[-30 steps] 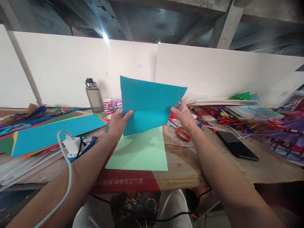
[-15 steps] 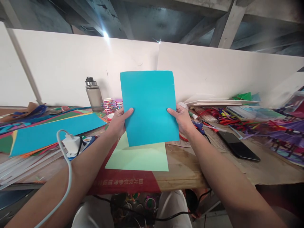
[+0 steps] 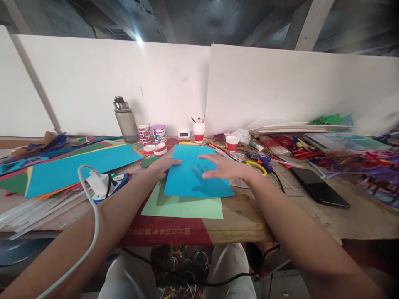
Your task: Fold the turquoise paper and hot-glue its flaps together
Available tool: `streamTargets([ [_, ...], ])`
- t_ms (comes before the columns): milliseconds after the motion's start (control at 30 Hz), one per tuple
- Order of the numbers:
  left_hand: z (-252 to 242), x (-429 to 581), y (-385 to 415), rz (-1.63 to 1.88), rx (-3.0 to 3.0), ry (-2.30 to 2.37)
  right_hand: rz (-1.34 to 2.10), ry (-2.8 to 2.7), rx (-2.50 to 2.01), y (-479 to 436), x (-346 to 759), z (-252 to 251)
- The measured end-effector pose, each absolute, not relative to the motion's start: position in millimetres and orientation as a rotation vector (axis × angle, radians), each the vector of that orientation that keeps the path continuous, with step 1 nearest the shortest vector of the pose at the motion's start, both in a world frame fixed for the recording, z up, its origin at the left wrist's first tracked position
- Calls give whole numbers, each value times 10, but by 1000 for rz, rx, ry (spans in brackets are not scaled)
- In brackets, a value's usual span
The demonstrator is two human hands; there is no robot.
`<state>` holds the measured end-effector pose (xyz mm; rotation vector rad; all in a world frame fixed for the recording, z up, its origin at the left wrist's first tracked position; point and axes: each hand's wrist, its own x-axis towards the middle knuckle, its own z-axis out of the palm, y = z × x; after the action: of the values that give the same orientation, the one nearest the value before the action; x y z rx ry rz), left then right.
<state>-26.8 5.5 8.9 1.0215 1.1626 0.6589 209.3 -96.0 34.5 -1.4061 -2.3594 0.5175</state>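
A blue sheet of paper (image 3: 187,182) lies low over a pale green sheet (image 3: 183,208) on the cardboard-covered table. My left hand (image 3: 163,166) grips its left edge, thumb on top and the other fingers mostly hidden at the side. Over the sheet's right part hovers my right hand (image 3: 222,167), fingers spread and holding nothing; its shadow falls on the blue surface. The green sheet sticks out below the blue one towards me.
Left are more coloured sheets (image 3: 84,166), a white charger (image 3: 98,184) with its cable and a bottle (image 3: 125,122). Behind stand paper cups (image 3: 199,132) and a small clock (image 3: 183,134). Yellow-handled scissors (image 3: 258,166), a glue gun (image 3: 264,161) and a phone (image 3: 318,187) lie right.
The blue sheet has come down from upright to nearly flat over the green sheet. My right hand has let go of its right edge and opened above it; my left hand keeps hold.
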Motion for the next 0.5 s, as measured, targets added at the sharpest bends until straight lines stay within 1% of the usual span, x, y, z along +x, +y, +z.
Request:
streamTargets([
  [67, 78, -279, 73, 646, 1022, 1160, 567, -2512, -1385, -1058, 1978, 352],
  [133, 76, -287, 76, 649, 1033, 1128, 540, -2588, -1423, -1125, 1878, 333],
  [333, 92, -281, 50, 668, 1082, 1037, 472, -2645, -1398, -1130, 1833, 281],
  [500, 110, -314, 79, 716, 1247, 1216, 399, -2588, -1389, -1119, 1920, 382],
])
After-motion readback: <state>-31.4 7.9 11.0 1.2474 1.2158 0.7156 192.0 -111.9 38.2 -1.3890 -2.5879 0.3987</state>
